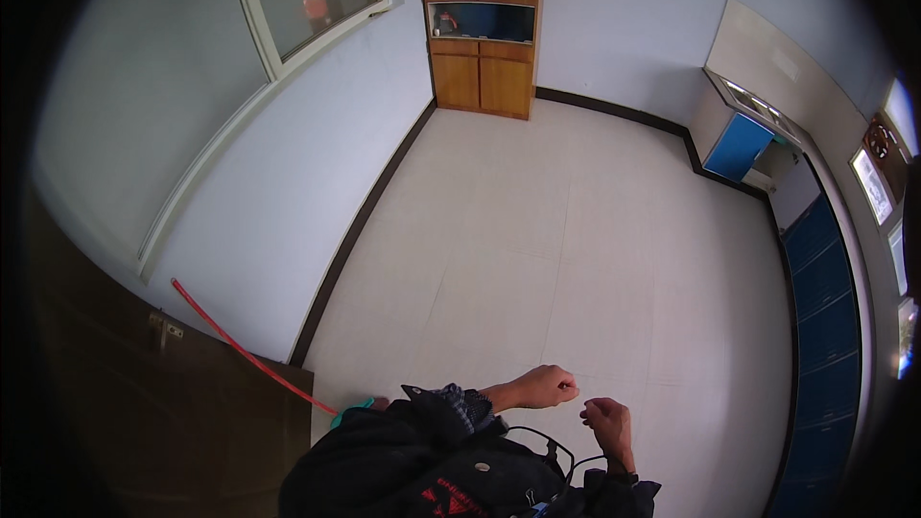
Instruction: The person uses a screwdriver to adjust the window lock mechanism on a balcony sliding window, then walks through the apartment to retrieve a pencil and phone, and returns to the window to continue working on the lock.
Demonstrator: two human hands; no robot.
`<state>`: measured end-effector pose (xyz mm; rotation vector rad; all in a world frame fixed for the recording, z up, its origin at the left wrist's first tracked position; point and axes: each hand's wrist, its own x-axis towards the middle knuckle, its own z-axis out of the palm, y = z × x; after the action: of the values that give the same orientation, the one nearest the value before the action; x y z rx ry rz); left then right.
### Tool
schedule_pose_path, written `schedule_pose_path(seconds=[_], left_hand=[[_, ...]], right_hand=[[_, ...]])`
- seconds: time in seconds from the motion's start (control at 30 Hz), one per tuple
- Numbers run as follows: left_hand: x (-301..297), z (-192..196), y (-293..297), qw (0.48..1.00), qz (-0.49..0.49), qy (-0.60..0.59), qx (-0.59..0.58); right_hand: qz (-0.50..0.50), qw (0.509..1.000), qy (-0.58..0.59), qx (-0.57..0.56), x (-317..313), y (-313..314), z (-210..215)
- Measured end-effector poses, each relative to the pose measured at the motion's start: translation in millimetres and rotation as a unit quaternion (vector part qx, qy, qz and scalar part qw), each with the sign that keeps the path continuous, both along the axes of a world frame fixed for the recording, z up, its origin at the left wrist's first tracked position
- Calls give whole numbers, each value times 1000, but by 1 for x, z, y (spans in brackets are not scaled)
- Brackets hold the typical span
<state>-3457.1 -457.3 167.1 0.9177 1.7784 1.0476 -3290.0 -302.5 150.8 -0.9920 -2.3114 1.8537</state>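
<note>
The person's left hand (549,388) and right hand (608,424) hang in front of the body, near each other but apart, over the pale tiled floor (489,249). The grip of each is narrow, fingers curled inward, and nothing shows in either; a very small item could be hidden there.

The thin black looped cord (573,463) lies just below and between the two hands, against the front of the dark jacket (384,460). The likeliest mishap is a snag: a wrist or curled finger sweeping inward could hook the loop and tug on whatever it is joined to, which cannot be made out.

The long slim red pole (240,350) slants beside the left sleeve, its near end meeting a teal piece (353,412) partly hidden by the jacket. Neither hand appears to hold it, and what supports it cannot be seen. If it is only leaning or tucked in, a turn of the body could make it slip, or knock its far end against the white wall (259,269) or the dark brown panel (211,422) with the metal latch (171,327).
</note>
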Motion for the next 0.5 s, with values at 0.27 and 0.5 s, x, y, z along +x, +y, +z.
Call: schedule_pose_path(seconds=[0.27, 0.5], left_hand=[[-50, -21, 72, 998, 12, 63, -7], [-110, 6, 92, 990, 136, 36, -17]], right_hand=[[103, 994, -37, -3, -73, 107, -36], [214, 974, 8, 81, -201, 173, -27]])
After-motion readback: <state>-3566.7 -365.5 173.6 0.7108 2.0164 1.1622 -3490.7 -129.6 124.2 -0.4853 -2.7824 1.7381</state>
